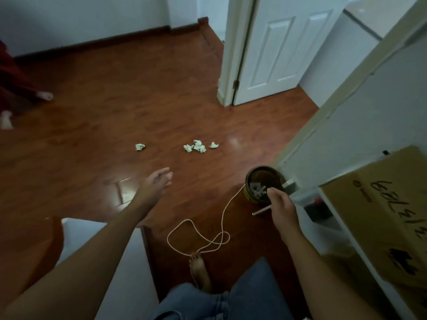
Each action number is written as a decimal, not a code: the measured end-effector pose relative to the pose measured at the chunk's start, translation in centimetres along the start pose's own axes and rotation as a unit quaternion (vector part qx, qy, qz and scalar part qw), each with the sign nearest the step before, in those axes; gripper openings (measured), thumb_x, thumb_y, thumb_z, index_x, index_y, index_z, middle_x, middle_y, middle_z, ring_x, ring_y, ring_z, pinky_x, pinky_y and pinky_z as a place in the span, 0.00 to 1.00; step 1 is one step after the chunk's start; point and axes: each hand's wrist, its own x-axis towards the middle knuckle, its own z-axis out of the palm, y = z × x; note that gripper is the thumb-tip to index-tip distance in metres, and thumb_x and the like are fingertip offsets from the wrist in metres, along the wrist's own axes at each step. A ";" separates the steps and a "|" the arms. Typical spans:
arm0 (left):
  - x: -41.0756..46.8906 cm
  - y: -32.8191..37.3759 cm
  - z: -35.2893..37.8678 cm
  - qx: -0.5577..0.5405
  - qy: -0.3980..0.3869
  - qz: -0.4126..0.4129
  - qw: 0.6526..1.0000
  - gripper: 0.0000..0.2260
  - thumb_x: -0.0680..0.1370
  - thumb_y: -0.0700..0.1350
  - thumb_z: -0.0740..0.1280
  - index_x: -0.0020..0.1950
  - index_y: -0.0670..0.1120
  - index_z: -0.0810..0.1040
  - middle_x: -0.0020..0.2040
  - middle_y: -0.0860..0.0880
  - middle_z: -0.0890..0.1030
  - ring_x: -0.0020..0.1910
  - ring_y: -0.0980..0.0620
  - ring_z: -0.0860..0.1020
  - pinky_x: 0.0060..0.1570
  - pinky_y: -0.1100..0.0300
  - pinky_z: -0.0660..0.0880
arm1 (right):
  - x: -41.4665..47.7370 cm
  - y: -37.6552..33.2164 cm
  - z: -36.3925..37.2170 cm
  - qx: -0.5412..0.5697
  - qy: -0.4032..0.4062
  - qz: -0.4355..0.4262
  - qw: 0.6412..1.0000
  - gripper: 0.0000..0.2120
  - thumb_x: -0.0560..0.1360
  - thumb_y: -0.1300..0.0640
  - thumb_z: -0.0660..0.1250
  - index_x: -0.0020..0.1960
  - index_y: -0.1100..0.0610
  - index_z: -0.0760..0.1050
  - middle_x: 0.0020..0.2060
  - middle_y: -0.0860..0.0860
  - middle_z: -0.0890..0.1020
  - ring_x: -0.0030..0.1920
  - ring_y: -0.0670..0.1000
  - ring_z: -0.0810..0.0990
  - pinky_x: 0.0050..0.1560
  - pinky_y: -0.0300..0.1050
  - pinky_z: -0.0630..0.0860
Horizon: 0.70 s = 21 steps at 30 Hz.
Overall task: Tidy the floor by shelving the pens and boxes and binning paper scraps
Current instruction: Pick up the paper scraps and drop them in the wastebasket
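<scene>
Several crumpled paper scraps lie on the wooden floor: one alone (140,147) and a cluster (198,146) with another piece (214,145) beside it. A small round bin (250,191) stands on the floor at the right, with white scraps inside. My right hand (280,207) hovers over the bin's near rim, fingers curled around a thin pen-like stick (260,211) that pokes out to the left. My left hand (154,186) reaches forward above the floor, fingers straight and holding nothing, short of the scraps.
A white cord (209,239) loops across the floor by my bare foot (199,270). A cardboard box (383,215) sits on a white shelf at the right. A white door (275,49) stands ahead. Another person's feet (45,95) are at the far left.
</scene>
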 end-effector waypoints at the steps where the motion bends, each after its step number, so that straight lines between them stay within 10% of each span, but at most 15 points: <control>1: 0.3 0.4 -0.6 0.000 0.001 0.000 1.000 0.19 0.84 0.55 0.68 0.75 0.55 0.77 0.69 0.54 0.82 0.66 0.53 0.82 0.63 0.54 0.74 | 0.8 -0.6 0.7 -0.002 -0.005 -0.004 1.000 0.21 0.85 0.41 0.65 0.74 0.49 0.76 0.64 0.46 0.80 0.61 0.46 0.80 0.52 0.43 0.78; 4: 2.5 1.9 -4.1 -0.009 0.019 0.006 1.000 0.18 0.84 0.57 0.68 0.74 0.57 0.78 0.69 0.55 0.82 0.66 0.54 0.82 0.68 0.50 0.74 | 4.1 -3.9 4.8 -0.015 -0.029 -0.016 0.999 0.19 0.85 0.41 0.66 0.71 0.48 0.78 0.60 0.43 0.80 0.64 0.51 0.80 0.66 0.55 0.78; 21: 28.4 10.1 -16.4 -0.059 0.141 -0.038 0.988 0.14 0.85 0.53 0.68 0.70 0.55 0.81 0.64 0.56 0.86 0.65 0.53 0.84 0.67 0.50 0.76 | 30.9 -20.0 27.7 -0.159 -0.179 -0.079 0.968 0.21 0.82 0.36 0.67 0.71 0.45 0.78 0.61 0.38 0.82 0.60 0.35 0.79 0.55 0.35 0.75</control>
